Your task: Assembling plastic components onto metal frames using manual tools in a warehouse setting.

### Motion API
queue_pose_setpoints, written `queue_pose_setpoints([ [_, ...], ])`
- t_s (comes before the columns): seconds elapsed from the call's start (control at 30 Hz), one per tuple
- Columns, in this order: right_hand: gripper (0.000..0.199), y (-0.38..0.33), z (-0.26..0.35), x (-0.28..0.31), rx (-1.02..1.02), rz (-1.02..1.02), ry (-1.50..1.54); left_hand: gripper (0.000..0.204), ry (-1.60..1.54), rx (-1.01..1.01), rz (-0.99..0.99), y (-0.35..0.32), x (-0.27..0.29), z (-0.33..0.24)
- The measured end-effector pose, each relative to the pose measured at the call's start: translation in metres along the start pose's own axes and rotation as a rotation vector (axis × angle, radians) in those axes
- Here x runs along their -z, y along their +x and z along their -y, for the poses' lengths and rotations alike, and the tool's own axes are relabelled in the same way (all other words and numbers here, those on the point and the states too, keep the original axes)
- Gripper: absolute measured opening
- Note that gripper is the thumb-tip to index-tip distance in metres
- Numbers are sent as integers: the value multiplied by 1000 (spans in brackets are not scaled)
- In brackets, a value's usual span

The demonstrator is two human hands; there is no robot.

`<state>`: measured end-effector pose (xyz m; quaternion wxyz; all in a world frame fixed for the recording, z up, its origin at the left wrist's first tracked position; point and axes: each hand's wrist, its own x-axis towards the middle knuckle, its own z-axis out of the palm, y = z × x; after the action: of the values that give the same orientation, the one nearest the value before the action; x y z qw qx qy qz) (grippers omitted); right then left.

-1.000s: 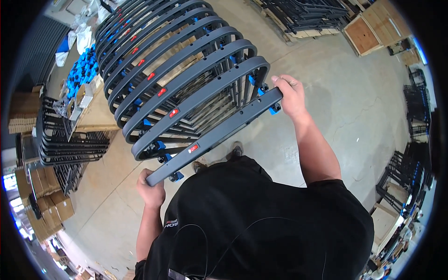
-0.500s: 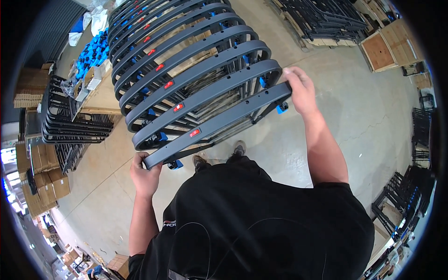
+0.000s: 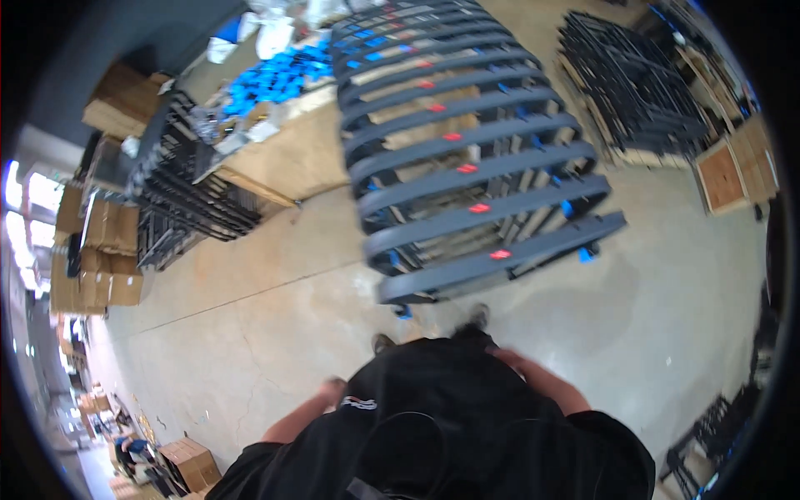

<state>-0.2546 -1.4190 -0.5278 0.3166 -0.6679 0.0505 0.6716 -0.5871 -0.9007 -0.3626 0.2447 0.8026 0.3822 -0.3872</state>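
The nearest dark grey metal frame (image 3: 542, 247), with a rounded top bar and a red label on it, stands in front of me at the near end of a row. Behind it, more frames (image 3: 525, 198) of the same shape reach away in line, with blue pieces low on their sides. My left hand (image 3: 332, 391) is drawn back beside my body, partly hidden by the black shirt. My right hand (image 3: 512, 361) is close to my waist on the other side. Both hands are off the frames, and their fingers are smeared by motion.
A wooden table (image 3: 292, 158) at the left carries a heap of blue parts (image 3: 283, 79). Beside it lean stacked black frames (image 3: 196, 179), with cardboard boxes (image 3: 112, 279) farther left. Black metal frames on a pallet (image 3: 637, 92) and a wooden crate (image 3: 723, 177) stand at the right.
Both hands have let go of the nearest frame's ends and come back to my body. The view has shifted, so the row now appears farther right and lower.
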Motion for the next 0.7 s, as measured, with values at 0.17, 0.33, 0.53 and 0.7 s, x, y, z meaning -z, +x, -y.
queue_pose_setpoints([
  [0.17,40,74,150,-70,599,-62,117,43,218,-15,345,49,-27,91],
  [0.33,39,87,185,-194,638,-40,-130,43,-508,198,-76,18,121,126],
  [0.53,37,73,168,-228,675,12,-486,42,-793,282,-426,46,144,282],
  [0.7,36,87,273,-234,705,60,-692,35,-854,395,-244,60,121,331],
])
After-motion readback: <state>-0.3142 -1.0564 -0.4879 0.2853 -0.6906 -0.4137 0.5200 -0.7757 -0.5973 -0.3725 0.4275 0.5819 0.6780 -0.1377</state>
